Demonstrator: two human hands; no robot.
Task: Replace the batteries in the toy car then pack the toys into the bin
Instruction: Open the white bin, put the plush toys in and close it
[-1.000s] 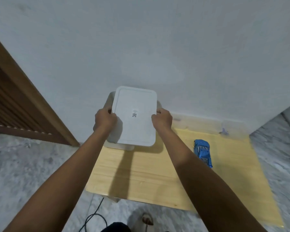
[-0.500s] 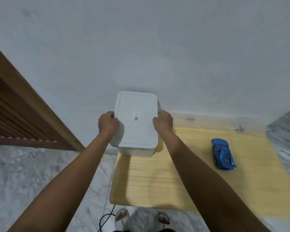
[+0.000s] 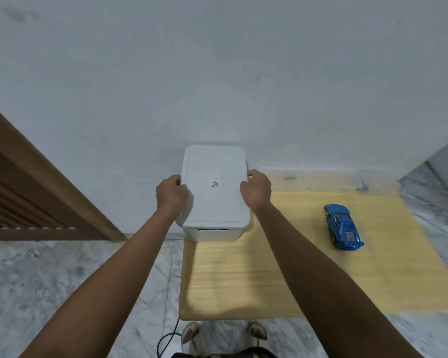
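Note:
A white lidded bin (image 3: 215,200) stands at the far left corner of the low wooden table (image 3: 282,267), close to the wall. A small QR sticker sits on its lid. My left hand (image 3: 171,194) grips the bin's left edge and my right hand (image 3: 256,192) grips its right edge, fingers curled round the lid rim. A blue toy car (image 3: 342,226) lies on the table to the right, well apart from the bin and both hands. What is inside the bin is hidden.
A white wall rises straight behind the table. A brown wooden slatted door (image 3: 31,200) stands at the left. The floor is grey marble, with a black cable (image 3: 167,339) and my feet by the table's near edge.
The bin, held in both hands, has come down from tilted in the air to sit on the table's far left corner. The view has shifted left, so the car appears farther right.

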